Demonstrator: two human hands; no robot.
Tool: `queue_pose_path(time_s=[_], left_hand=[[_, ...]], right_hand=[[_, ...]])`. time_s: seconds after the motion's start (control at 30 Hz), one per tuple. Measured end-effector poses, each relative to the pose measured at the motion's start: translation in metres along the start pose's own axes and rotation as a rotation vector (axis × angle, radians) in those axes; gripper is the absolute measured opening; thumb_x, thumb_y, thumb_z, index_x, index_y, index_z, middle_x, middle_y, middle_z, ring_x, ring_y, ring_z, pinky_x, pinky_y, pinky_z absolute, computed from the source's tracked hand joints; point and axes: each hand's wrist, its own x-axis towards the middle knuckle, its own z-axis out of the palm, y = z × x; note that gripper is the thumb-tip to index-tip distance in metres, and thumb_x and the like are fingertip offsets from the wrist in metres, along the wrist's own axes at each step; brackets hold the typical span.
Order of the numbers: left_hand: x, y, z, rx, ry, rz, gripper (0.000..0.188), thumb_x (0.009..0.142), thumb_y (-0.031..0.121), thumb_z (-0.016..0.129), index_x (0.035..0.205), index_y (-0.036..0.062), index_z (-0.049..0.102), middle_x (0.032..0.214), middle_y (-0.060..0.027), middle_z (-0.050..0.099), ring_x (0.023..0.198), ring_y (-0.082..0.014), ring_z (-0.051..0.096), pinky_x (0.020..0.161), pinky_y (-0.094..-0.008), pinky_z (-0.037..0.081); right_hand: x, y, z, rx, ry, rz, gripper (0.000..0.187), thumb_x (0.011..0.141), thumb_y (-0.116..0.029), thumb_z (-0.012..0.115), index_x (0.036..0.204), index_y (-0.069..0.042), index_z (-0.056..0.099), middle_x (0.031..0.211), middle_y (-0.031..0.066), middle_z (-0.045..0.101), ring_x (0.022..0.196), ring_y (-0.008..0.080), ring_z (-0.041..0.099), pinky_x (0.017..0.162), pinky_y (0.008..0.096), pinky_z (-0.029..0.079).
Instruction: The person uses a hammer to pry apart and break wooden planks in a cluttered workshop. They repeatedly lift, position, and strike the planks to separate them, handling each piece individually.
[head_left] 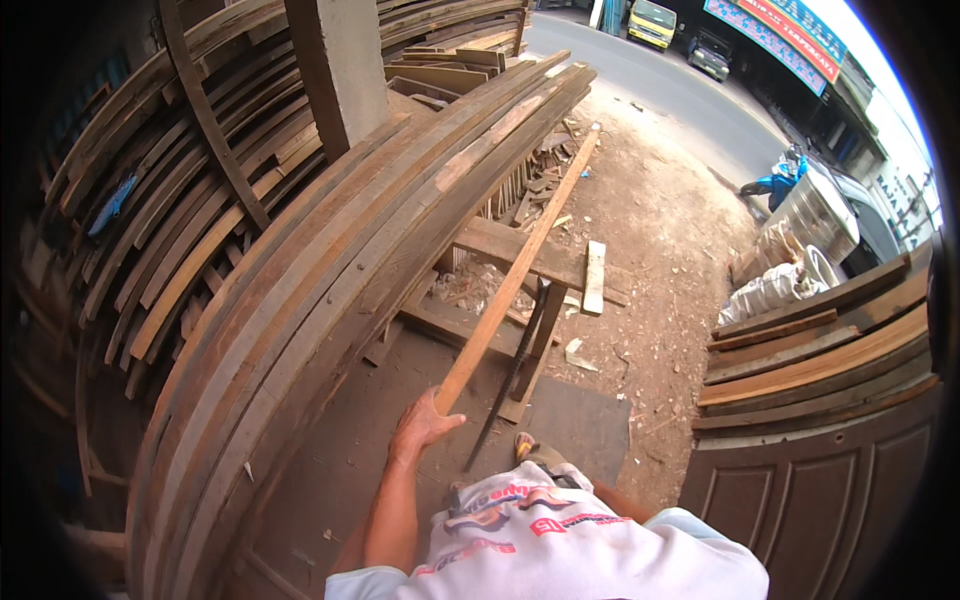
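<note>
While left hand [422, 425] holds long wooden batten [520, 270], right hand seemingly hidden.

Stacked dark planks [330, 260] lean left; white sacks [770, 290] and a carved door panel [810, 480] sit right.

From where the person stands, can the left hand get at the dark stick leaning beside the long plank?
Probably yes: the left hand already holds the long plank, and the dark stick leans just right, nothing between.
</note>
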Motion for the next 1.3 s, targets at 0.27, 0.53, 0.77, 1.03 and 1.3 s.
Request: queue_pose_path(time_s=[0.27,0.53,0.77,1.03,1.3], left_hand=[[-0.040,0.011,-0.010,-0.042,-0.100,-0.105,0.084,0.070,0.018,0.071,0.150,0.0012,0.050,0.134,-0.0267,0.065,0.123,-0.0380,0.065,0.106,-0.0416,0.050],[-0.110,-0.050,-0.023,-0.029,-0.089,-0.230,0.082,0.073,0.016,0.070,0.152,0.0095,0.051,0.136,-0.0244,0.065,0.127,-0.0381,0.062,0.108,-0.0414,0.048],[-0.124,-0.073,-0.022,-0.091,-0.070,-0.181,0.081,0.073,0.017,0.070,0.152,0.0085,0.050,0.132,-0.0253,0.066,0.123,-0.0372,0.064,0.105,-0.0413,0.049],[-0.120,-0.098,0.004,-0.049,0.035,-0.166,0.076,0.070,0.017,0.074,0.145,0.0121,0.059,0.117,-0.0217,0.073,0.111,-0.0337,0.070,0.093,-0.0455,0.055],[-0.103,-0.101,0.042,0.032,0.245,-0.210,0.064,0.067,0.023,0.079,0.130,0.0184,0.070,0.116,-0.0124,0.075,0.115,-0.0323,0.070,0.094,-0.0490,0.056]], right_hand=[[-0.032,0.058,0.033,0.057,0.001,0.140,0.049,0.087,-0.035,0.072,0.107,0.009,0.072,0.106,0.0317,0.072,0.101,0.0405,0.074,0.081,0.0480,0.058],[-0.036,0.058,0.050,0.061,-0.049,0.157,0.049,0.086,-0.034,0.073,0.108,0.009,0.071,0.107,0.0316,0.072,0.101,0.0403,0.074,0.082,0.0480,0.058],[0.004,0.010,0.018,-0.087,-0.110,0.008,0.049,0.086,-0.034,0.073,0.109,0.009,0.071,0.108,0.0314,0.072,0.102,0.0400,0.074,0.082,0.0480,0.058],[0.059,-0.056,-0.020,-0.428,-0.244,-0.189,0.049,0.085,-0.033,0.074,0.111,0.009,0.070,0.109,0.0312,0.072,0.103,0.0398,0.074,0.082,0.0479,0.058],[0.092,-0.116,-0.044,-0.629,-0.290,-0.288,0.049,0.084,-0.032,0.075,0.112,0.009,0.070,0.111,0.0310,0.072,0.103,0.0395,0.074,0.082,0.0479,0.058]])
